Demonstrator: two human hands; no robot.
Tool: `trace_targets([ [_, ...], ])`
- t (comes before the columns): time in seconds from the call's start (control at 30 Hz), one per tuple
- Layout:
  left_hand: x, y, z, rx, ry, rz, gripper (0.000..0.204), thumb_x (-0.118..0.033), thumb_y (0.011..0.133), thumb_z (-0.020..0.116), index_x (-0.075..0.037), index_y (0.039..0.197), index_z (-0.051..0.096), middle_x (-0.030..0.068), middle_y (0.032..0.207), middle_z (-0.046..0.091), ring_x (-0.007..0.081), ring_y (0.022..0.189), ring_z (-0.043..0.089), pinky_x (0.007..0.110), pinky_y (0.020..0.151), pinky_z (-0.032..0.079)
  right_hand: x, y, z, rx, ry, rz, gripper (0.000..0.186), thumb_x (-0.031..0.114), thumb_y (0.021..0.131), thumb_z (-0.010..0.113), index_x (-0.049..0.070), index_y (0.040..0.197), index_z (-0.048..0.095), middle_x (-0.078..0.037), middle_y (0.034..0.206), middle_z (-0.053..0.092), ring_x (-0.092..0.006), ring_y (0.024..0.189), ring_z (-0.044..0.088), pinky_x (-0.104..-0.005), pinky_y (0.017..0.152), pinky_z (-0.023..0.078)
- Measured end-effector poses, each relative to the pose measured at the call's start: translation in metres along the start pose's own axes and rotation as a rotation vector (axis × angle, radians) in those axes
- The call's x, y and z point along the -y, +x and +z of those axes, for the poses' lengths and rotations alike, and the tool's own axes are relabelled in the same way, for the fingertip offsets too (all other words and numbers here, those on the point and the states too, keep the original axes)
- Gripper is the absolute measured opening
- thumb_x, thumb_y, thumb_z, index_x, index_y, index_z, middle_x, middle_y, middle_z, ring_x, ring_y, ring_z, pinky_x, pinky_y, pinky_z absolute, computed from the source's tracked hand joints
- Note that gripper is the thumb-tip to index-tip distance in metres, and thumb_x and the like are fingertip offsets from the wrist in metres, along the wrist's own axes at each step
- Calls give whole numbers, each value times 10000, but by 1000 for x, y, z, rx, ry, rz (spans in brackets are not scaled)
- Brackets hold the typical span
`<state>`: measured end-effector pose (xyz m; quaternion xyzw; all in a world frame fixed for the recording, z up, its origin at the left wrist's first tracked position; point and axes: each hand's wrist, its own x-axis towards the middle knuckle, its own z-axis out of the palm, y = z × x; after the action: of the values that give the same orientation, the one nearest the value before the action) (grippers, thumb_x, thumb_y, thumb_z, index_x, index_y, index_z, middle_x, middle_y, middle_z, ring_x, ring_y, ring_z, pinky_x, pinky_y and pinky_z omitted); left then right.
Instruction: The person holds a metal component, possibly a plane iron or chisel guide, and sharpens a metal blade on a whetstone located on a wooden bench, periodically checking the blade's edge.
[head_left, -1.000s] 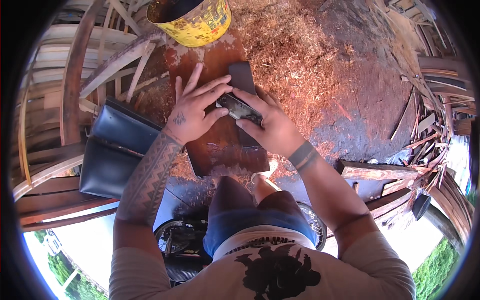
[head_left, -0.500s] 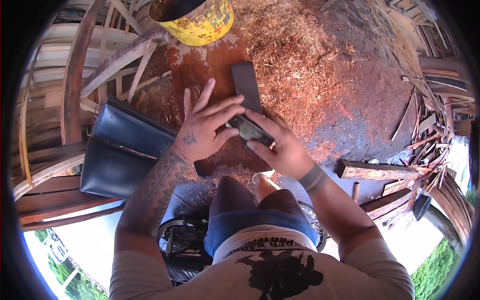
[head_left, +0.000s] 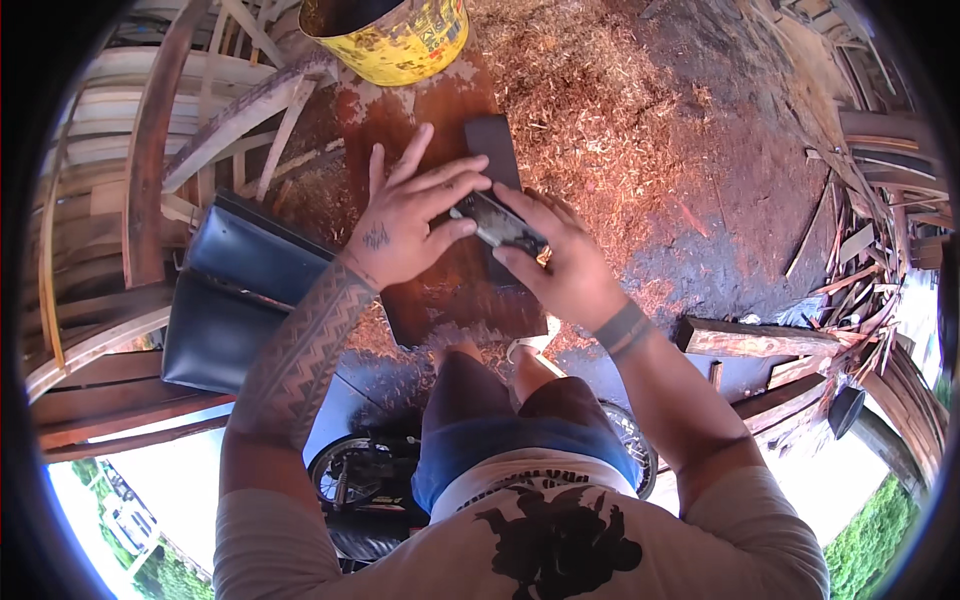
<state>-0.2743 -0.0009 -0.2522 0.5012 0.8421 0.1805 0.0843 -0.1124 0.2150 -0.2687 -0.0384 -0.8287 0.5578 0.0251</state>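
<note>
My two hands hold a small dark rectangular block [head_left: 503, 222] with a worn greyish face; I cannot tell its exact kind. At its left end, the thumb and forefinger of my left hand [head_left: 410, 222] close on it, while the outer fingers spread apart. Round its right end are the thumb and fingers of my right hand [head_left: 563, 255]. The block lies across a long, flat, dark grey strip [head_left: 491, 143], partly covered by my hands. Beneath the strip is a reddish-brown wooden board [head_left: 440, 305].
A stained yellow bucket [head_left: 405, 48] stands on the board's far end. At the left lies a black padded, seat-like thing [head_left: 225, 330]. Wood shavings [head_left: 590, 110] cover the ground at the right. Timber beams [head_left: 760, 338] and offcuts lie further right, and a motorbike [head_left: 365, 480] is behind my legs.
Both hands have moved a little away from me, carrying the block further along the dark strip. Their grip looks the same, and the strip and board have hardly shifted.
</note>
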Motion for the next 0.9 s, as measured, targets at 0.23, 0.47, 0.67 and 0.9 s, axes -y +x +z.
trace_targets([
  [0.23,10,15,-12,-34,91,10,486,-481,993,765,-304,1442,705,-112,1680,554,374,1710,193,828,1274,64,2,25,1,-38,-119,-67,671,196,958,810,134,1588,588,-274,1504,645,-522,1489,511,-599,1235,432],
  [0.47,-24,-11,2,4,-19,3,458,-380,996,797,-233,1424,722,-57,1677,568,381,1715,185,755,1316,66,3,-20,1,-40,-76,-67,669,189,968,793,151,1599,572,-327,1491,628,-567,1470,506,-601,1231,429],
  [0.67,-19,-14,1,4,-19,6,440,-378,1026,745,-312,1459,699,-122,1676,559,373,1704,211,827,1280,40,1,-27,1,-55,-124,-73,636,179,962,791,125,1565,598,-317,1478,639,-536,1446,537,-563,1212,462],
  [0.9,0,6,4,-48,16,92,406,-425,1031,739,-317,1423,735,-127,1669,570,360,1716,185,789,1299,37,5,0,-3,-66,-117,-46,657,198,951,807,106,1567,600,-279,1462,677,-514,1395,607,-541,1271,423],
])
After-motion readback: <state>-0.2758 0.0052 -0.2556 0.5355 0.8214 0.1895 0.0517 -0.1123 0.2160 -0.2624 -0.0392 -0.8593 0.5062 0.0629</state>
